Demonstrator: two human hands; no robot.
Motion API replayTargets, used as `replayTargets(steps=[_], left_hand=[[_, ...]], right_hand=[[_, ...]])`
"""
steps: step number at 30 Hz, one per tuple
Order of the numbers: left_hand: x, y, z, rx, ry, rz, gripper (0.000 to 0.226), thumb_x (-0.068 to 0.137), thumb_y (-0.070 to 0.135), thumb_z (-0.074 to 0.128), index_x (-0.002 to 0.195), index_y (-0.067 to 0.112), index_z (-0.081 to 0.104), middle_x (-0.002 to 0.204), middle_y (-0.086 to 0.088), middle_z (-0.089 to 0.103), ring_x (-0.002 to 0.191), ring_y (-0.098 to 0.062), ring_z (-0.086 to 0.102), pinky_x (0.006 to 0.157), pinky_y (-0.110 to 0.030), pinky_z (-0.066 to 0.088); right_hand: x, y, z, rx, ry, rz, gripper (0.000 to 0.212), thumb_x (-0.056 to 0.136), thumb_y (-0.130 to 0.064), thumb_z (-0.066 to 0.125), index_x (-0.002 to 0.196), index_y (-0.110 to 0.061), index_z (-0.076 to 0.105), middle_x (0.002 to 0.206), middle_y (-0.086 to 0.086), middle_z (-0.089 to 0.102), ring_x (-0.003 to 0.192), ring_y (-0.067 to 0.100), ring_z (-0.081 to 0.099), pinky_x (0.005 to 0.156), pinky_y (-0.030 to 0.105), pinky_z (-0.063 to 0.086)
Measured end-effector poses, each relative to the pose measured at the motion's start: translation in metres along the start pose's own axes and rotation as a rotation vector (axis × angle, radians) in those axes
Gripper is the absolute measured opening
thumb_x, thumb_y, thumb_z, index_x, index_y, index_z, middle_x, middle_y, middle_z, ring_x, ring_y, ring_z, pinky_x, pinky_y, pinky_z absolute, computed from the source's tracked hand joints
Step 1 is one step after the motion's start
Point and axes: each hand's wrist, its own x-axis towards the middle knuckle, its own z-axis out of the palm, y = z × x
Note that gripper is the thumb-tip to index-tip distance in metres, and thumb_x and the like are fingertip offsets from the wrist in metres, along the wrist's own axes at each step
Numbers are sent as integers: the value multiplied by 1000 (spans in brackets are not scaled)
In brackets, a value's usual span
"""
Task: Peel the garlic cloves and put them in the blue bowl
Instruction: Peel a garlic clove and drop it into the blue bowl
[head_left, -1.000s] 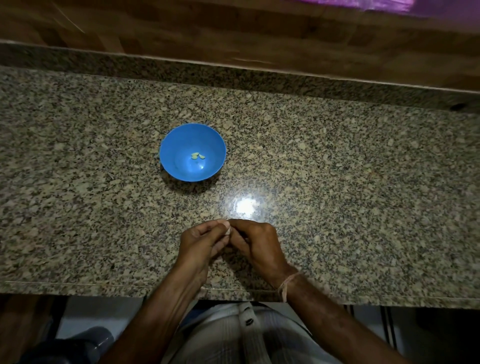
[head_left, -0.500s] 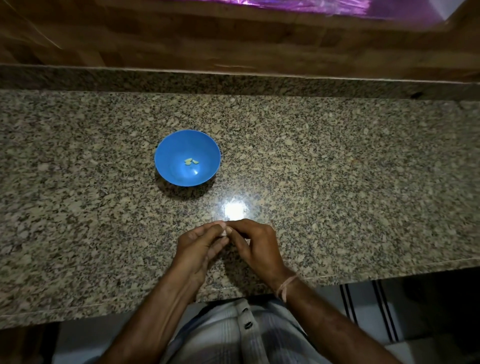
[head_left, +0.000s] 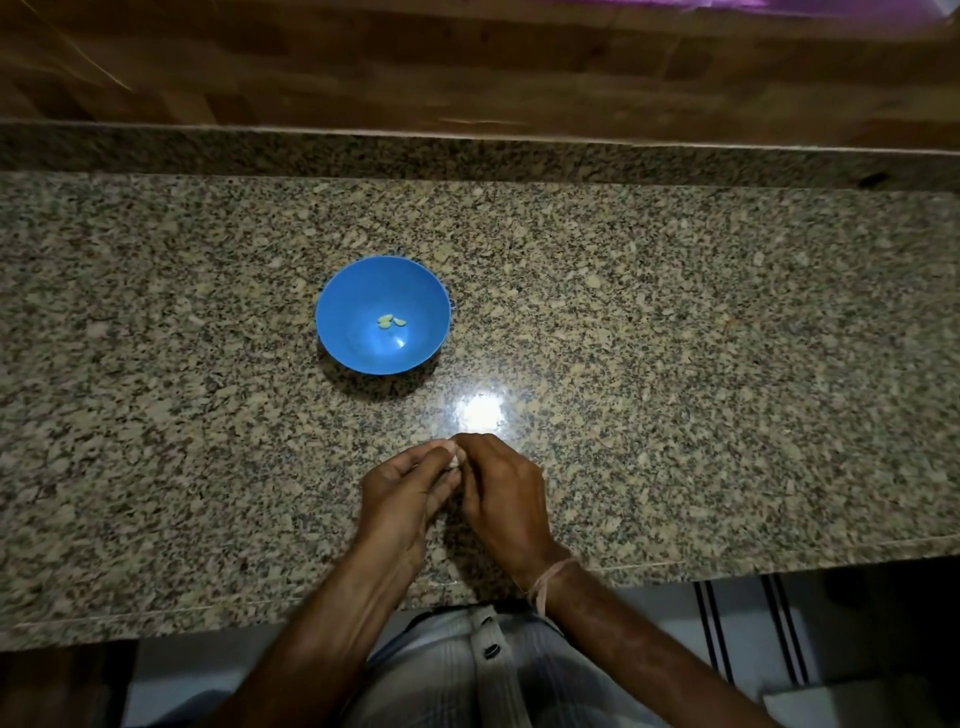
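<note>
Whitish garlic clove (head_left: 456, 458) pinched between left hand (head_left: 400, 486) and right hand (head_left: 501, 491); pale peeled cloves (head_left: 391, 321) in blue bowl (head_left: 343, 332).

The speckled granite countertop (head_left: 675, 322) spans the whole width, with a raised granite lip (head_left: 467, 156) along its far edge below wooden panelling (head_left: 467, 67). A blue bowl (head_left: 343, 332) stands on it left of centre. A bright glare (head_left: 480, 410) shines on the polished stone on the near side of the bowl, to its right.
</note>
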Motion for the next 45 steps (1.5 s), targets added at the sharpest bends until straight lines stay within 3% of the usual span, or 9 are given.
replayTargets(steps=[5,13,26,33,36,38,41,44,45], left_hand=[[6,-3,8,8,21,8,9,94,2,71,102,0,76,97,-15,80,89,-18,78,74,-22,62],[10,-8,22,-7,62,14,9,95,2,69,101,0,75,95,-14,80,89,-19,78,73,-21,62],[11,-16,21,-20,48,10,15,95,0,69,109,-1,75,105,-14,80,100,-21,77,77,-22,62],[24,-4,0,28,-60,-67,17,94,8,72,110,3,77,111,-20,77,105,-26,75,79,-24,62],[24,2,-1,57,-116,-94,19,92,12,74,109,3,77,111,-19,78,98,-23,76,77,-23,62],[25,4,1,92,-115,-92,24,89,17,79,109,4,77,108,-18,78,96,-25,75,80,-28,63],[30,9,4,332,-51,115,23,86,21,84,102,7,77,88,-11,78,82,-25,72,80,-34,61],[44,14,10,929,52,615,19,84,26,86,96,18,74,86,2,71,74,-10,66,65,-14,48],[51,14,11,1087,39,751,20,84,27,85,98,20,73,90,4,67,76,-11,63,62,-17,45]], right_hand=[[6,8,0,45,-23,41,17,103,-18,55,108,-22,71,93,-5,69,79,16,64,65,37,50],[14,15,-1,27,-21,73,16,101,-15,57,108,-20,70,93,-4,69,79,14,61,64,26,38],[19,20,1,87,-31,106,20,101,-25,49,100,-20,67,90,-5,65,77,14,59,62,33,44],[28,27,-11,336,-139,88,16,104,-17,60,109,-21,74,101,-10,74,92,9,70,79,37,57],[33,30,-14,511,-145,217,13,101,-13,66,107,-15,77,102,-4,76,97,12,72,84,32,58],[35,29,-16,699,-131,403,11,102,-14,66,106,-9,76,103,7,76,99,17,73,85,34,60],[37,36,-20,822,-114,566,14,103,-14,65,103,-3,74,97,18,77,91,27,74,85,49,62],[31,53,-28,668,-127,527,11,100,-11,68,97,-8,78,92,9,79,90,29,75,86,45,63],[28,59,-30,600,-140,509,10,98,-13,70,95,-12,79,91,4,79,91,25,75,89,43,62]])
